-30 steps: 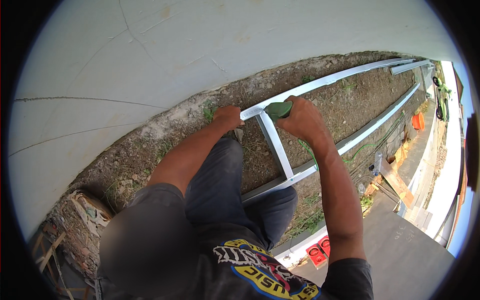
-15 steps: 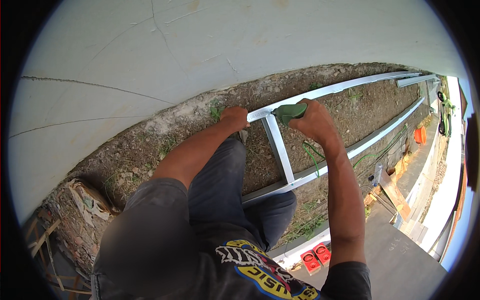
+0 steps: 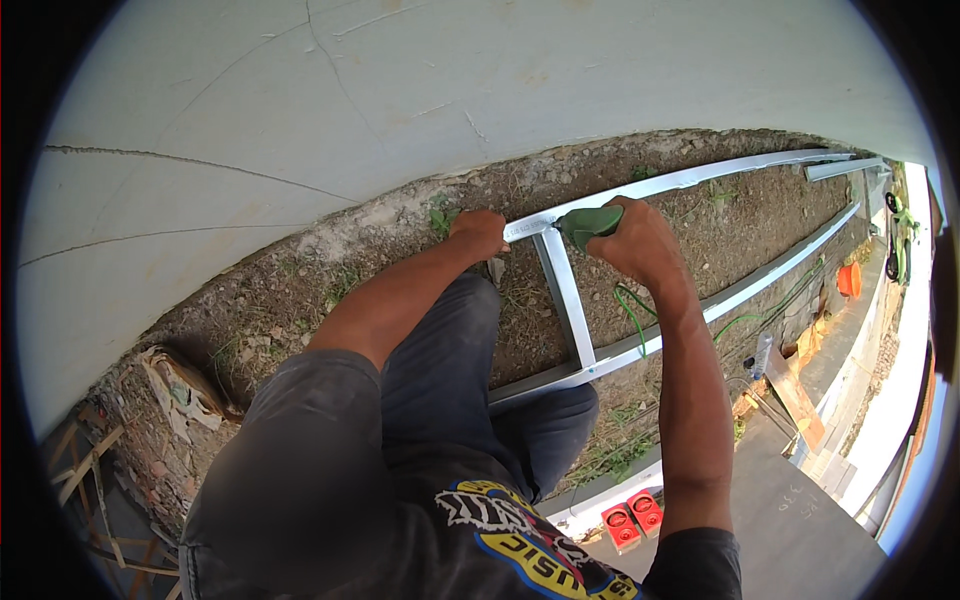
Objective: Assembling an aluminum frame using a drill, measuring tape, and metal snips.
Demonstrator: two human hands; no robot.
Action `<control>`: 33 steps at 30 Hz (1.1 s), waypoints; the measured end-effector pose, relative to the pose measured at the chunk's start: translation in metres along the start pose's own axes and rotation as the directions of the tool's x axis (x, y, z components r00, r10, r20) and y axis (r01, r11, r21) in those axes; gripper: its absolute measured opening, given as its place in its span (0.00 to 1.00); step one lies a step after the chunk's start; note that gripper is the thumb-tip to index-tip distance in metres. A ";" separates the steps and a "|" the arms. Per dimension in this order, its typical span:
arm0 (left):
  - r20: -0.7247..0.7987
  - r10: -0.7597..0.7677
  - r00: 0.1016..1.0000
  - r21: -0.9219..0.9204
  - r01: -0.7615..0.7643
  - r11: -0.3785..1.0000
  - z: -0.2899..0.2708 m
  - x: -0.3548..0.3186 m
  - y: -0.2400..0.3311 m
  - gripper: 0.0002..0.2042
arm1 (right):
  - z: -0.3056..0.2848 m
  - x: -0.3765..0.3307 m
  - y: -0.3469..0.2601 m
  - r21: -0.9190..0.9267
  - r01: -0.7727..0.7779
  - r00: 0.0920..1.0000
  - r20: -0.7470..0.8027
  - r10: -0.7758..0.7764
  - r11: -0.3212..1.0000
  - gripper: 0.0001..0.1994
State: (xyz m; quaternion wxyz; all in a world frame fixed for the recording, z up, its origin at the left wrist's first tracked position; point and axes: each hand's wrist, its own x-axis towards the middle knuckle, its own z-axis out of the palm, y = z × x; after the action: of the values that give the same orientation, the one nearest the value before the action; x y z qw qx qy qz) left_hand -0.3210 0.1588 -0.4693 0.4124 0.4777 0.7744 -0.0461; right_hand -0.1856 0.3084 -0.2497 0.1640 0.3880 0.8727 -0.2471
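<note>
Hardly anything's changed vs 0.5 s ago: the whole view slips a bit, but both hands & the green power tool [image 3: 592, 224] stay at the wall-side end of the crossbar [image 3: 567, 297], so I'd say work on that joint is ongoing.

Nearest, L of & below the crossbar: 1 pr dark trousers [image 3: 445, 350], knees bent. Then 2 hands. L hand [image 3: 480, 236] is just L of the crossbar's wall-side end, its grip closed on the tip of the wall-side rail [image 3: 680, 182]. R hand [image 3: 642, 245] is just R of that same end, its grip wrapped round the 1 tool, nose at the joint; can't tell if a bit's turning.

Frame count: 2 long metal rails, 1 crossbar betw. them. The outer rail [image 3: 765, 273] meets the crossbar's other end & runs off R. 1 pale wall [image 3: 250, 120] stands above the crossbar, past a dirt strip.

Further, below & R of the crossbar: 2 red boxes [image 3: 621, 530] w/ round faces. Well R of it: 1 plastic bottle [image 3: 763, 352], then 1 orange bucket [image 3: 849, 280]. Farthest R: 1 short metal length [image 3: 842, 169], 1 green two-wheeler [image 3: 900, 240], details too small.
</note>
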 end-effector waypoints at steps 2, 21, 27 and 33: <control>0.012 0.005 1.000 -0.009 -0.005 1.000 0.000 0.001 -0.001 0.24 | -0.001 0.002 0.000 -0.004 -0.001 1.000 0.001 0.001 1.000 0.20; -0.014 0.005 1.000 -0.016 -0.005 1.000 -0.003 -0.001 0.000 0.21 | 0.010 -0.006 -0.010 -0.084 0.040 0.999 -0.018 -0.041 0.996 0.17; -0.006 0.003 1.000 -0.021 -0.003 1.000 -0.004 -0.003 0.000 0.21 | 0.012 -0.008 -0.012 -0.081 0.034 0.999 -0.019 -0.035 0.996 0.17; -0.016 0.002 1.000 -0.016 -0.003 1.000 -0.006 -0.004 0.001 0.20 | 0.011 -0.006 -0.014 -0.069 0.033 0.999 -0.015 -0.034 0.997 0.17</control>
State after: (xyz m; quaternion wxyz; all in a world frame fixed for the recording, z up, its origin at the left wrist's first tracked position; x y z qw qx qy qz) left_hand -0.3227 0.1592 -0.4622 0.4103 0.4756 0.7773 -0.0355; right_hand -0.1917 0.2905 -0.2521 0.1659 0.3693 0.8883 -0.2166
